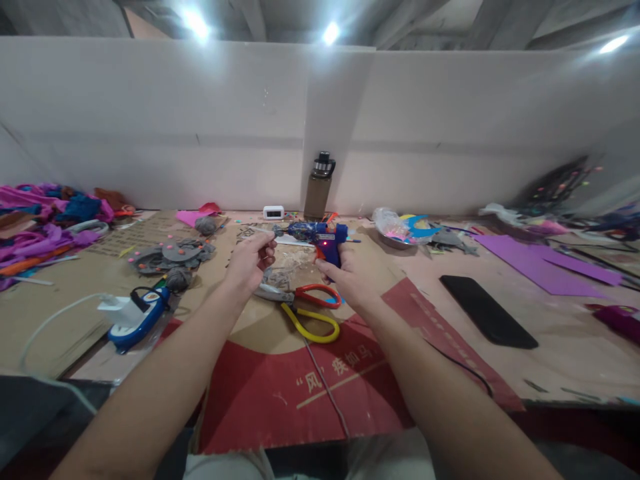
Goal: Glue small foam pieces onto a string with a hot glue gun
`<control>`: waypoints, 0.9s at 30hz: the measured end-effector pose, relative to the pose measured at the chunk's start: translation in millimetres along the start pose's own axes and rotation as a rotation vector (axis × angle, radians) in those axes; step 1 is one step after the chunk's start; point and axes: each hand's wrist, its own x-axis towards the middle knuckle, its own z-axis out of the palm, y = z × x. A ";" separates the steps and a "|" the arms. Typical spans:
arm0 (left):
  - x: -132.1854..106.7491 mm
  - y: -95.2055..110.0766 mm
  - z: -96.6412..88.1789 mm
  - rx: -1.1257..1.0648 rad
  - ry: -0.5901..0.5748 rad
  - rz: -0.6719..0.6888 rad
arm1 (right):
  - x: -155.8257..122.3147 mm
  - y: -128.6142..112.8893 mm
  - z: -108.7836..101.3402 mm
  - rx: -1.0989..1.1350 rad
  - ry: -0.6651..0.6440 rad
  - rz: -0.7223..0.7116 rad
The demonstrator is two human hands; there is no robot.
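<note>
My right hand (350,275) is wrapped round the grip of a blue hot glue gun (325,237) with a lit red lamp, its nozzle pointing left. My left hand (249,260) is closed in a pinch just left of the nozzle, holding a thin pale stick (260,231). Below both hands lie scissors with red and yellow handles (310,308) on a brown and red cardboard sheet (280,373).
A dark bottle (320,187) and a small white clock (273,213) stand by the back wall. Grey felt pieces (173,255) and a blue power strip (135,317) lie left. A black phone (487,311) and purple sheets (540,263) lie right, fabric scraps (45,223) far left.
</note>
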 end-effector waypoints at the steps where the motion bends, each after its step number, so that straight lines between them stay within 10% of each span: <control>1: -0.3 -0.2 0.2 0.007 -0.002 0.010 | 0.2 0.2 0.1 -0.003 0.000 0.005; 27: 6.9 1.8 -6.9 -0.029 0.089 0.009 | 1.9 6.7 -0.7 0.016 -0.002 0.009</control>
